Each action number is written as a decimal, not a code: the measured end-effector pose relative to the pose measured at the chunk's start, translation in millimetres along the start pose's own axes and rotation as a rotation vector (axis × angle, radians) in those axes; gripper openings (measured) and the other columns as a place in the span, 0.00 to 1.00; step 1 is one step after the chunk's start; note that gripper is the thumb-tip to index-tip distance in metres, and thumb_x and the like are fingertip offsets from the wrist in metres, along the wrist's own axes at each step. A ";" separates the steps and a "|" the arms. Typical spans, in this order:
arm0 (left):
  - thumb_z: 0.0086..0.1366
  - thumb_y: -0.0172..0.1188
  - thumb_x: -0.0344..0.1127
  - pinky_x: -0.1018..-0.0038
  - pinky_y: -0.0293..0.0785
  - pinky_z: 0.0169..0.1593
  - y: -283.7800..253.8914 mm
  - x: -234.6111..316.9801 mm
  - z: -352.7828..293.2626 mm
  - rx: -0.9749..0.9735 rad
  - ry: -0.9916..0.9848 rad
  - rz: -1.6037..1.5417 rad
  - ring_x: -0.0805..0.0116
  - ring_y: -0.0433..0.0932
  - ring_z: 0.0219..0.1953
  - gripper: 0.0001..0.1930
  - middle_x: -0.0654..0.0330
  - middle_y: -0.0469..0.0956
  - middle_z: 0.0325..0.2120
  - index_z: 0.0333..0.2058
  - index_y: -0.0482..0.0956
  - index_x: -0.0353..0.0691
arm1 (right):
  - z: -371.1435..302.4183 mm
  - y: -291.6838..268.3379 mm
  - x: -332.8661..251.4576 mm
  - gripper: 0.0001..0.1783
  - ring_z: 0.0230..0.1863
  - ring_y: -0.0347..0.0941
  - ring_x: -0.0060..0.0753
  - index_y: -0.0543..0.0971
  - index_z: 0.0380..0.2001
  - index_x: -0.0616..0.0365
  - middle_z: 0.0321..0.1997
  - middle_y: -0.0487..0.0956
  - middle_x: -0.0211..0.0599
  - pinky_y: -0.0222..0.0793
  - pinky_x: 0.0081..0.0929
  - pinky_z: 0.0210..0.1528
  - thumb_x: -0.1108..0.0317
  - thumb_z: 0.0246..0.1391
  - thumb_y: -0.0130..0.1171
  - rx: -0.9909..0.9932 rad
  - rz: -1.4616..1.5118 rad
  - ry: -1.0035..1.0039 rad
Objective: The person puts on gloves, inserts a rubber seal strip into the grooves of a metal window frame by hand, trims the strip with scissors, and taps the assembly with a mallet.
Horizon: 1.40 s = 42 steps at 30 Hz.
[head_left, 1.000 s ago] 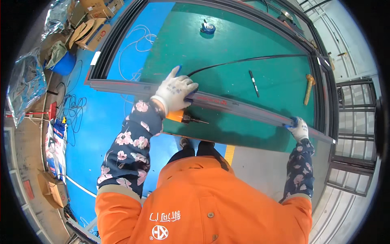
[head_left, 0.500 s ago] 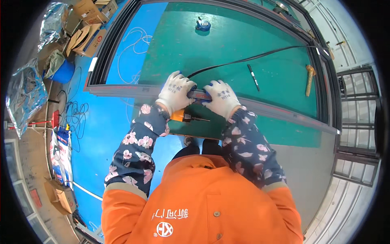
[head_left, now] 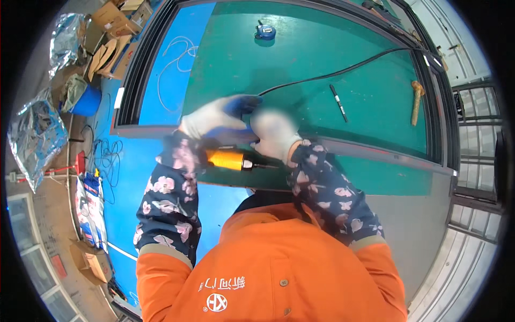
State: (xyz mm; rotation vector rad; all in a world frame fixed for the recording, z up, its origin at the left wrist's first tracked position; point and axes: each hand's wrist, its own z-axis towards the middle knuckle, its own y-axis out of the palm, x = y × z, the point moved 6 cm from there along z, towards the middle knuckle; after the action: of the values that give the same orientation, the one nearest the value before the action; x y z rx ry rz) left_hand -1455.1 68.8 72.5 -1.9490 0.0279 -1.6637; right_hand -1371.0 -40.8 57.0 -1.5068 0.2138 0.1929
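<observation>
So from the head camera's spot (the only view), here's what I'm looking at. There's a big dark frame lying flat on a green table, sticking out past the table's left edge. Its front rail runs along the near edge, sloping a bit closer to that edge toward the right. A black strip comes out beside the hands and bows across to the frame's far right corner, so its long axis goes left-near to right-far. I reckon it's left loose there so there's slack to work with.

Both gloves are bunched over the rail, left of its middle, probably so they can share one spot. The left hand is about half open, fingers apart and facing right; can't tell if it's got hold of anything. The right hand is a blur, so no clue on its grip.

The yellow drill lies between the rail and the near edge, bit pointing right, pretty much along that edge. Handy spot, I'd guess. Tape measure, marker and hammer sit inside the frame, likely to stay clear of the rail. Hammer's head points to the far edge.
</observation>
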 end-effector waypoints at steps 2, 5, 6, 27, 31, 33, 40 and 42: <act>0.58 0.67 0.34 0.70 0.70 0.60 -15.1 -4.2 22.7 -0.062 -0.081 -0.505 0.64 0.76 0.52 0.31 0.53 0.77 0.54 0.61 0.71 0.37 | -3.9 5.9 -7.4 0.15 0.40 0.76 0.50 0.81 0.31 0.55 0.40 0.80 0.45 0.73 0.41 0.45 0.58 0.42 0.65 -0.023 0.009 -0.064; 0.61 0.65 0.38 0.72 0.71 0.59 -18.9 7.6 85.1 0.196 -0.052 -0.069 0.64 0.76 0.51 0.30 0.52 0.77 0.53 0.61 0.71 0.34 | 8.9 16.0 -10.0 0.11 0.34 0.77 0.48 0.82 0.30 0.54 0.36 0.81 0.45 0.72 0.39 0.40 0.62 0.43 0.60 0.032 0.003 -0.137; 0.60 0.66 0.42 0.69 0.72 0.59 -7.9 16.7 110.5 0.204 -0.049 0.209 0.59 0.77 0.52 0.32 0.50 0.77 0.54 0.61 0.71 0.34 | 12.8 17.4 -6.4 0.13 0.33 0.76 0.48 0.82 0.30 0.55 0.36 0.81 0.45 0.72 0.40 0.40 0.60 0.43 0.59 -0.011 -0.013 -0.121; 0.67 0.56 0.42 0.76 0.71 0.25 -74.3 56.8 134.9 0.131 0.112 0.230 0.71 0.76 0.20 0.17 0.61 0.79 0.20 0.43 0.84 0.34 | 4.7 32.4 -8.2 0.19 0.41 0.76 0.49 0.82 0.35 0.54 0.39 0.80 0.39 0.73 0.41 0.46 0.57 0.39 0.68 0.039 0.139 0.008; 0.64 0.59 0.43 0.74 0.73 0.29 -85.2 -10.7 130.5 0.187 0.039 0.451 0.68 0.79 0.22 0.18 0.60 0.83 0.23 0.43 0.83 0.34 | 10.8 30.2 -29.0 0.19 0.43 0.76 0.48 0.81 0.34 0.53 0.39 0.80 0.38 0.72 0.40 0.49 0.57 0.38 0.70 0.105 0.019 0.052; 0.63 0.59 0.44 0.74 0.74 0.30 -92.6 -30.3 121.8 0.208 0.015 0.518 0.67 0.80 0.23 0.19 0.60 0.84 0.24 0.43 0.83 0.34 | 14.3 29.5 -41.1 0.20 0.44 0.75 0.47 0.81 0.34 0.53 0.40 0.79 0.38 0.72 0.40 0.50 0.57 0.37 0.71 0.122 -0.026 0.066; 0.64 0.60 0.38 0.76 0.69 0.23 -123.1 -75.7 76.3 0.153 -0.125 0.251 0.70 0.76 0.18 0.14 0.60 0.80 0.21 0.37 0.82 0.30 | 28.9 56.0 -63.2 0.21 0.43 0.76 0.46 0.82 0.35 0.53 0.38 0.80 0.38 0.72 0.40 0.50 0.55 0.37 0.72 0.053 -0.029 0.154; 0.64 0.60 0.38 0.77 0.68 0.22 -133.5 -92.0 64.6 0.174 -0.235 0.116 0.70 0.75 0.17 0.14 0.60 0.79 0.20 0.36 0.82 0.30 | 31.0 57.4 -58.3 0.20 0.43 0.76 0.45 0.82 0.35 0.52 0.38 0.80 0.37 0.71 0.40 0.50 0.55 0.38 0.72 0.036 -0.038 0.101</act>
State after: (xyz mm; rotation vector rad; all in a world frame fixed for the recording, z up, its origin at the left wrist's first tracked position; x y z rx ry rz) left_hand -1462.3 240.7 42.8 -1.9575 -0.0894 -1.3101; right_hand -1441.5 -6.3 18.3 -1.4853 0.2682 0.0824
